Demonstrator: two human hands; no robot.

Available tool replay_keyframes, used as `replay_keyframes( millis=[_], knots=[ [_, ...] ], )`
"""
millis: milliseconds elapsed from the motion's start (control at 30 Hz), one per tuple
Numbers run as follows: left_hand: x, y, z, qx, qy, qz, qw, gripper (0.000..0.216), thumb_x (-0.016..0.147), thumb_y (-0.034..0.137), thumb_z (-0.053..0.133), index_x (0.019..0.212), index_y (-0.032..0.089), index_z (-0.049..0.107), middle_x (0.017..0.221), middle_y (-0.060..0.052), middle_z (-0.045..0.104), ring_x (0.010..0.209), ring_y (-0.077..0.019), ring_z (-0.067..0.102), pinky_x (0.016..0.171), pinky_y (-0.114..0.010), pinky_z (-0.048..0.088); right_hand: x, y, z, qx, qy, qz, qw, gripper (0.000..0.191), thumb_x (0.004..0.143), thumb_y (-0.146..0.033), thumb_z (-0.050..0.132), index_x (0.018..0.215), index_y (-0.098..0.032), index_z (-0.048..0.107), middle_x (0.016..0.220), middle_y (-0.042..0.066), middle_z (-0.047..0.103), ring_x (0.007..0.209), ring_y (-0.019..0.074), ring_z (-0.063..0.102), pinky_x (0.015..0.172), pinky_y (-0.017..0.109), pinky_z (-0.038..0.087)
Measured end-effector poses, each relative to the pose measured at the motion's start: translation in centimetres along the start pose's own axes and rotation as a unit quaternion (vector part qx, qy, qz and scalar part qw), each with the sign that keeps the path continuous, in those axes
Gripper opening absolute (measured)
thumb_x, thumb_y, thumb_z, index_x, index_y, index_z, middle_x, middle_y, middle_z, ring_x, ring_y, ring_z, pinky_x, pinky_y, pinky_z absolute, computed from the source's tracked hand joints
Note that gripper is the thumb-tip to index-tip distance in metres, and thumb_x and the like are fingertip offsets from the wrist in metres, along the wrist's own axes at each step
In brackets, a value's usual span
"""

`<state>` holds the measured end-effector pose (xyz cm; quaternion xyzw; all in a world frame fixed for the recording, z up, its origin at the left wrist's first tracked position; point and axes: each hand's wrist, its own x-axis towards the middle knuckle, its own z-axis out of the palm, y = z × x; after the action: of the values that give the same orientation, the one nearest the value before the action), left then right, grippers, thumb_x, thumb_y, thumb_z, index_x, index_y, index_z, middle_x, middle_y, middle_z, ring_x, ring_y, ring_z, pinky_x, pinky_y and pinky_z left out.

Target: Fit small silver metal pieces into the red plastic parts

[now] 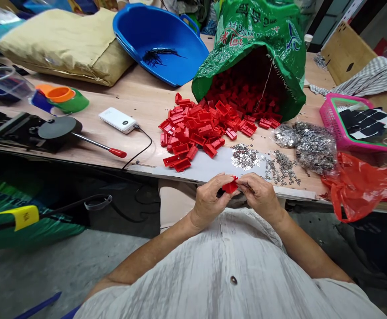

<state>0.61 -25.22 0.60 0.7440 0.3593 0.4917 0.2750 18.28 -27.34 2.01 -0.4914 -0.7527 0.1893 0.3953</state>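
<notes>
Two hands meet just below the near edge of the table [213, 170], over a pale shirt. The left hand [209, 201] is closed around a red plastic piece [230, 186], with its thumb and fingers curled over the piece's left side. The right hand [259, 195] pinches the same piece from the opposite side, fingertips touching it; whether a second, smaller part lies under those fingertips cannot be told. The piece sits between both hands, held clear of the table.

Directly beyond the hands lies a scatter of small metal parts [246, 156], and farther beyond the left hand, a heap of red plastic pieces [196, 130] spilling from a tipped green sack [259, 48]. Beyond and outward of the right hand rest clear bags of metal parts [309, 144], a pink basket [353, 128] and a red plastic bag [362, 186]. Well outward of the left hand are a white power bank [117, 119] with its cable, and a blue basin [160, 35] farther back.
</notes>
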Motion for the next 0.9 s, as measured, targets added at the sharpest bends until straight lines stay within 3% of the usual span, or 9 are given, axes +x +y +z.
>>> replay_keyframes(
  millis=[167, 267, 433, 667, 900],
  knots=[
    [-0.4, 0.0, 0.3, -0.012, 0.029, -0.018, 0.999, 0.031, 0.079, 0.024, 0.074, 0.110, 0.024, 0.066, 0.106, -0.004, 0.075, 0.105, -0.0205, 0.069, 0.097, -0.038, 0.056, 0.0, -0.3, 0.0, 0.044, 0.016, 0.030, 0.998, 0.017, 0.096, -0.023, 0.051, 0.100, -0.024, 0.067, 0.091, 0.006, 0.068, 0.089, 0.0199, 0.063, 0.079, 0.035, 0.051],
    [-0.4, 0.1, 0.3, -0.033, 0.037, -0.044, 0.998, 0.033, 0.079, 0.025, 0.074, 0.111, 0.024, 0.066, 0.109, -0.006, 0.074, 0.103, -0.0199, 0.070, 0.095, -0.036, 0.057, 0.1, -0.3, -0.6, 0.101, 0.001, 0.099, 0.990, 0.018, 0.095, -0.029, 0.052, 0.101, -0.024, 0.068, 0.094, 0.005, 0.067, 0.087, 0.0187, 0.062, 0.076, 0.032, 0.049],
    [-0.3, 0.4, 0.1, -0.046, 0.035, -0.065, 0.996, 0.032, 0.078, 0.026, 0.075, 0.109, 0.023, 0.067, 0.109, -0.006, 0.074, 0.103, -0.0202, 0.070, 0.095, -0.037, 0.057, 0.2, 0.3, -1.1, 0.158, 0.019, 0.218, 0.963, 0.017, 0.090, -0.037, 0.059, 0.094, -0.021, 0.065, 0.085, 0.001, 0.065, 0.066, 0.0126, 0.053, 0.062, 0.026, 0.042],
    [-0.7, 0.1, 0.6, -0.047, 0.019, -0.016, 0.999, 0.035, 0.079, 0.020, 0.074, 0.113, 0.025, 0.065, 0.108, -0.004, 0.075, 0.108, -0.0202, 0.068, 0.100, -0.038, 0.054, 0.6, 1.0, -0.1, 0.232, -0.042, 0.229, 0.944, 0.019, 0.083, -0.036, 0.065, 0.083, -0.021, 0.053, 0.078, -0.002, 0.055, 0.068, 0.0120, 0.049, 0.064, 0.024, 0.042],
    [-1.3, -0.4, 0.8, -0.052, -0.019, -0.047, 0.997, 0.031, 0.081, 0.024, 0.072, 0.111, 0.024, 0.066, 0.108, -0.006, 0.074, 0.101, -0.0202, 0.070, 0.092, -0.036, 0.057, -0.3, 1.8, 1.1, 0.283, -0.060, 0.266, 0.920, 0.028, 0.082, -0.043, 0.065, 0.083, -0.022, 0.045, 0.078, -0.004, 0.048, 0.066, 0.0106, 0.044, 0.058, 0.022, 0.039]
  ],
)
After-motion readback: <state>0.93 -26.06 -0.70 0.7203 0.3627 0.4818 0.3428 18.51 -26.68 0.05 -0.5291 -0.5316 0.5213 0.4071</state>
